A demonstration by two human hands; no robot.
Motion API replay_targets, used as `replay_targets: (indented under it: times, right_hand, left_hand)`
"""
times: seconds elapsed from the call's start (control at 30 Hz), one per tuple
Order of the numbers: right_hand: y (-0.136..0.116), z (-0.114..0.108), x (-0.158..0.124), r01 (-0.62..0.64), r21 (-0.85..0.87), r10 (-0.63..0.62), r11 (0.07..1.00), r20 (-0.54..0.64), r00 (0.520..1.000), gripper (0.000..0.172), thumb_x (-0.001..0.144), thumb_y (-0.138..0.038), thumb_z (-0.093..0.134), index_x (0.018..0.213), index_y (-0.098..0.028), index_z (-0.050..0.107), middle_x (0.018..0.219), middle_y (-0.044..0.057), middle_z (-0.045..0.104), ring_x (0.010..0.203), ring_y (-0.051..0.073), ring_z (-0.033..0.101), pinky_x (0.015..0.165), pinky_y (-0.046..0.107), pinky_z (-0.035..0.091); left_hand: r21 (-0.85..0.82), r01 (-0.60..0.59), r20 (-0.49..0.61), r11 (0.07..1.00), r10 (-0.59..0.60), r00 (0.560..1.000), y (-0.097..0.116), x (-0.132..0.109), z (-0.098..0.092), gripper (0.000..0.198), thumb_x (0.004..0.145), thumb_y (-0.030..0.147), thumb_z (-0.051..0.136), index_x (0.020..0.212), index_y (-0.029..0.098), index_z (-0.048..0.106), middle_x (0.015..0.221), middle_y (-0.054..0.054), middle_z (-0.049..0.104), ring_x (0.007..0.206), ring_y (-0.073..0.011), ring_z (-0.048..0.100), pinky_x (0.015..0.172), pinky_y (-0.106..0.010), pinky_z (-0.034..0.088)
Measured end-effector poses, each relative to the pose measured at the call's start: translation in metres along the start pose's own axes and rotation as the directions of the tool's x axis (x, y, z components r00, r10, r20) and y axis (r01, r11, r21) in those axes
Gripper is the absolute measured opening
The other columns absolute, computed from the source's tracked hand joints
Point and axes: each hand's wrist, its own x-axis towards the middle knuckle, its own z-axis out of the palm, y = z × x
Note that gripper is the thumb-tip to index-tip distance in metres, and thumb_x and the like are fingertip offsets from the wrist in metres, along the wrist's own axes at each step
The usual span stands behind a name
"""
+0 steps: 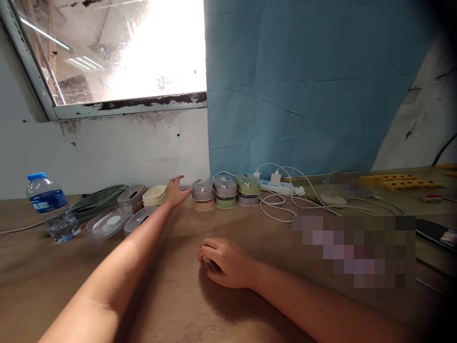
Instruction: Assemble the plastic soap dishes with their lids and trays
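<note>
My left hand [176,193] reaches to the back of the table, thumb and fingers apart, with nothing seen in it. Its thumb is beside a stacked pair of small oval lidded boxes, grey [203,189] over orange-brown [204,205]; I cannot tell if they touch. Two more pairs stand to the right: a grey box [224,185] over a green one, and a green box [248,184] over a grey one. Cream oval lids [154,194] are stacked left of my wrist. My right hand [226,262] rests on the table with curled fingers; what they enclose, if anything, is hidden.
To the left stand a water bottle [50,207], a dark green pouch [98,200], a clear plastic tray [110,221] and a grey lid [131,194]. A power strip [276,185] with white cables [274,202] lies right of the boxes. Yellow perforated parts [403,182] are farther right.
</note>
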Motion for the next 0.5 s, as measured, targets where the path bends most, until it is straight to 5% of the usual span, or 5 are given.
replay_targets:
  times: [0.13, 0.23, 0.37, 0.5]
  right_hand:
    - [0.001, 0.002, 0.000, 0.002, -0.021, -0.002, 1.000, 0.012, 1.000, 0.024, 0.064, -0.011, 0.052, 0.087, -0.019, 0.052, 0.083, 0.003, 0.055, 0.073, 0.016, 0.051, 0.068, 0.026, 0.041]
    - [0.001, 0.003, -0.001, -0.022, -0.001, 0.022, 1.000, -0.004, 1.000, 0.028, 0.064, -0.012, 0.051, 0.091, -0.019, 0.050, 0.087, 0.003, 0.056, 0.076, 0.018, 0.052, 0.071, 0.028, 0.042]
    - [-0.001, 0.002, -0.002, -0.009, 0.067, 0.018, 0.998, -0.134, 0.991, 0.044, 0.062, -0.008, 0.049, 0.104, -0.018, 0.044, 0.109, 0.009, 0.048, 0.095, 0.020, 0.050, 0.081, 0.031, 0.042]
    - [-0.003, 0.002, -0.003, -0.018, 0.021, 0.023, 1.000, -0.250, 0.968, 0.046, 0.065, -0.007, 0.049, 0.109, -0.017, 0.041, 0.113, 0.013, 0.043, 0.107, 0.024, 0.043, 0.090, 0.037, 0.039]
  left_hand:
    - [-0.405, 0.065, 0.064, 0.912, -0.043, 0.997, 0.040, -0.007, 0.036, 0.080, 0.058, 0.049, 0.072, 0.126, 0.018, 0.042, 0.121, -0.015, 0.049, 0.113, -0.0293, 0.047, 0.094, -0.038, 0.036]
    - [-0.498, 0.106, 0.039, 0.860, -0.100, 0.994, 0.048, -0.014, 0.039, 0.073, 0.061, 0.046, 0.071, 0.122, 0.015, 0.045, 0.120, -0.016, 0.051, 0.112, -0.0283, 0.048, 0.095, -0.038, 0.035]
    - [-0.590, 0.190, 0.071, 0.785, -0.185, 0.980, 0.038, -0.030, 0.013, 0.065, 0.067, 0.044, 0.067, 0.119, 0.011, 0.044, 0.116, -0.017, 0.054, 0.106, -0.0254, 0.054, 0.090, -0.036, 0.041]
    - [-0.625, 0.223, 0.178, 0.748, -0.141, 0.974, 0.019, -0.077, -0.030, 0.063, 0.061, 0.040, 0.072, 0.113, 0.015, 0.047, 0.108, -0.012, 0.059, 0.097, -0.0239, 0.058, 0.085, -0.036, 0.045]
